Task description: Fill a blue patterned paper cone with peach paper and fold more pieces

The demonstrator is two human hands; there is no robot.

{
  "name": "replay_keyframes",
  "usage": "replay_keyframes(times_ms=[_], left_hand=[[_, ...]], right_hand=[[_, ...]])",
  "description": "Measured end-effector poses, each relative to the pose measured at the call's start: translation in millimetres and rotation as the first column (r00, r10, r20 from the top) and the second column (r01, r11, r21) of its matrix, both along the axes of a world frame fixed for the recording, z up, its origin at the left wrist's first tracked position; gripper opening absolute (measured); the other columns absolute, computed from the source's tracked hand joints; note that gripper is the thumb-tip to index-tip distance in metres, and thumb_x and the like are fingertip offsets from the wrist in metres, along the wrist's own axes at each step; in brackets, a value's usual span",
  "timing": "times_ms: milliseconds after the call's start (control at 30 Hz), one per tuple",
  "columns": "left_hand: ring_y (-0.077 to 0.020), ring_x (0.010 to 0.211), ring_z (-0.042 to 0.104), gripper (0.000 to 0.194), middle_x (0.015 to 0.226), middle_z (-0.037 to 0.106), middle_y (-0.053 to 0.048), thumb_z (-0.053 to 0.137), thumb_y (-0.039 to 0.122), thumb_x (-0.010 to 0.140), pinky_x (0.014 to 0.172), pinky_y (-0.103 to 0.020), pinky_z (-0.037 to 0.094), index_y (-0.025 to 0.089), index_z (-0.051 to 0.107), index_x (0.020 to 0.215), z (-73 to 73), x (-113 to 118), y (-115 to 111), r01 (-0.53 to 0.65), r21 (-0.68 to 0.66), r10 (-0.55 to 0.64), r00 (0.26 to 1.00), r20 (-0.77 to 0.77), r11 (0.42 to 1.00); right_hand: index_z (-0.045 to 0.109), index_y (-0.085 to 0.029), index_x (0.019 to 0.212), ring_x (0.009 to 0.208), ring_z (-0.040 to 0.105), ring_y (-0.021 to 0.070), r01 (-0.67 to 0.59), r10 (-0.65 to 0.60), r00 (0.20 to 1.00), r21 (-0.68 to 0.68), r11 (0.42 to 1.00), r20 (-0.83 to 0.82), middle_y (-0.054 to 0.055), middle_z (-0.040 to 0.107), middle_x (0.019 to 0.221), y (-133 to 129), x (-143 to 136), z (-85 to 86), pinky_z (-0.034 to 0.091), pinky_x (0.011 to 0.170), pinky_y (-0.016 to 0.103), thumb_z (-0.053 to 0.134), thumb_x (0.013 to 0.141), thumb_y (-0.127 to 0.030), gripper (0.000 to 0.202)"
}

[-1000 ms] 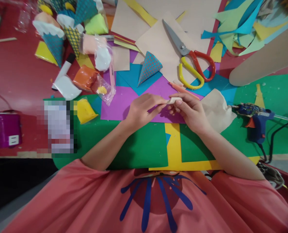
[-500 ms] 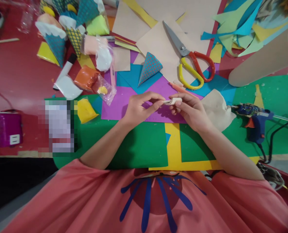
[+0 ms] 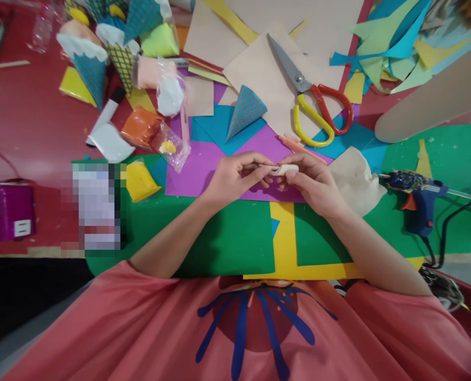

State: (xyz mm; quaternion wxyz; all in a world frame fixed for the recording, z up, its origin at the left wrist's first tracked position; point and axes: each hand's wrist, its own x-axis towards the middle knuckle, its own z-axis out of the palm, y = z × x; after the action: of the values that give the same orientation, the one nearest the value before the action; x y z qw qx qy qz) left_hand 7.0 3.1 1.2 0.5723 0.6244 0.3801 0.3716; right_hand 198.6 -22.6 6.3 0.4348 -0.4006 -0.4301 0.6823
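Observation:
A small rolled cream piece (image 3: 284, 170) is held between both hands above the purple sheet (image 3: 188, 177). My left hand (image 3: 239, 174) pinches its left end with thumb and forefinger. The right end is gripped by the fingers of my right hand (image 3: 309, 177). Just right of that hand lies a crumpled cream sheet (image 3: 356, 180). A small blue patterned cone (image 3: 246, 110) rests beyond the hands, and large scissors (image 3: 299, 79) with red and yellow handles lie at its right.
On the right are a blue glue gun (image 3: 420, 206) and a thick beige roll (image 3: 437, 95). Clay packets, such as a yellow one (image 3: 142, 181), and several decorated cones (image 3: 87, 66) lie on the left. Paper scraps (image 3: 394, 47) are heaped at the far right.
My left hand has shifted slightly right, closer to my right hand, and its fingers now cover more of the rolled piece's left end.

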Motion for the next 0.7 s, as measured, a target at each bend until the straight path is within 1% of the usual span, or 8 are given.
replay_keyframes(times_ms=[67, 167, 267, 367, 433, 500, 567, 700], left_hand=[[-0.0123, 0.06, 0.071, 0.037, 0.072, 0.073, -0.003, 0.063, 0.052, 0.085, 0.05, -0.019, 0.057, 0.015, 0.065, 0.085, -0.3, 2, 0, 0.008, -0.001, -0.008, 1.0, 0.005, 1.0], [-0.0119, 0.055, 0.069, 0.039, 0.064, 0.07, -0.001, 0.063, 0.054, 0.084, 0.046, -0.018, 0.055, 0.015, 0.063, 0.079, 0.8, 3, -1, 0.024, 0.001, -0.024, 1.0, -0.001, 1.0], [-0.0126, 0.053, 0.069, 0.042, 0.061, 0.068, 0.0, 0.065, 0.057, 0.081, 0.047, -0.019, 0.055, 0.015, 0.062, 0.077, 5.0, 3, 0, 0.023, -0.1, -0.023, 1.0, -0.006, 0.995], [-0.0133, 0.055, 0.069, 0.043, 0.062, 0.069, -0.001, 0.069, 0.056, 0.077, 0.05, -0.02, 0.056, 0.014, 0.063, 0.079, 9.5, 3, 1, 0.014, -0.226, -0.014, 1.0, -0.002, 0.974], [-0.0131, 0.055, 0.069, 0.04, 0.062, 0.069, -0.001, 0.071, 0.053, 0.077, 0.049, -0.02, 0.055, 0.014, 0.062, 0.079, 11.0, 2, 1, 0.008, -0.26, -0.007, 1.0, 0.004, 0.965], [-0.0126, 0.054, 0.069, 0.037, 0.062, 0.069, -0.001, 0.071, 0.049, 0.077, 0.048, -0.019, 0.054, 0.014, 0.062, 0.078, 11.3, 2, 1, 0.0, -0.271, 0.0, 1.0, 0.0, 0.963], [-0.0124, 0.054, 0.068, 0.034, 0.062, 0.07, -0.001, 0.07, 0.047, 0.078, 0.047, -0.019, 0.053, 0.014, 0.061, 0.078, 11.2, 2, 1, 0.0, -0.268, -0.001, 1.0, -0.004, 0.963], [-0.0129, 0.057, 0.069, 0.035, 0.065, 0.071, -0.002, 0.068, 0.048, 0.08, 0.05, -0.02, 0.055, 0.014, 0.062, 0.08, 10.6, 2, -1, 0.033, -0.236, -0.036, 0.999, -0.005, 0.971]], right_hand=[[0.065, -0.023, 0.095, 0.068, 0.062, 0.0074, -0.025, 0.024, 0.999, 0.035, 0.999, 0.041, -0.003, 0.068, 0.084, 0, 0, 0.4, 0.053, 0.068, 0.021, 0.072, 0.081, -0.038, 0.022], [0.066, -0.022, 0.096, 0.078, 0.064, 0.0106, -0.052, 0.028, 0.984, 0.129, 0.99, 0.178, -0.001, 0.067, 0.09, 0, 0, 2.9, 0.054, 0.073, 0.024, 0.074, 0.079, -0.04, 0.026], [0.068, -0.022, 0.094, 0.086, 0.065, 0.014, -0.055, -0.005, 0.964, 0.219, 0.974, 0.265, 0.001, 0.068, 0.095, -1, -1, 4.8, 0.054, 0.077, 0.027, 0.073, 0.079, -0.041, 0.025], [0.067, -0.021, 0.089, 0.078, 0.064, 0.0141, -0.052, -0.028, 0.948, 0.241, 0.969, 0.316, 0.002, 0.067, 0.089, -1, 0, 5.6, 0.053, 0.07, 0.028, 0.07, 0.082, -0.044, 0.024], [0.065, -0.021, 0.087, 0.071, 0.062, 0.0131, -0.059, -0.029, 0.935, 0.236, 0.97, 0.353, 0.001, 0.065, 0.083, -1, 0, 6.2, 0.05, 0.064, 0.027, 0.069, 0.082, -0.047, 0.026], [0.064, -0.02, 0.083, 0.066, 0.059, 0.0122, -0.069, -0.03, 0.922, 0.24, 0.968, 0.385, 0.0, 0.063, 0.077, 1, 2, 6.8, 0.047, 0.059, 0.026, 0.069, 0.081, -0.049, 0.029], [0.062, -0.019, 0.08, 0.065, 0.057, 0.0118, -0.069, -0.04, 0.911, 0.247, 0.967, 0.411, 0.001, 0.063, 0.075, 2, 3, 7.1, 0.045, 0.058, 0.025, 0.069, 0.08, -0.051, 0.033], [0.059, -0.018, 0.079, 0.063, 0.056, 0.011, -0.046, -0.049, 0.909, 0.218, 0.975, 0.414, 0.001, 0.063, 0.073, 4, 3, 7.0, 0.042, 0.056, 0.025, 0.069, 0.079, -0.054, 0.037]])
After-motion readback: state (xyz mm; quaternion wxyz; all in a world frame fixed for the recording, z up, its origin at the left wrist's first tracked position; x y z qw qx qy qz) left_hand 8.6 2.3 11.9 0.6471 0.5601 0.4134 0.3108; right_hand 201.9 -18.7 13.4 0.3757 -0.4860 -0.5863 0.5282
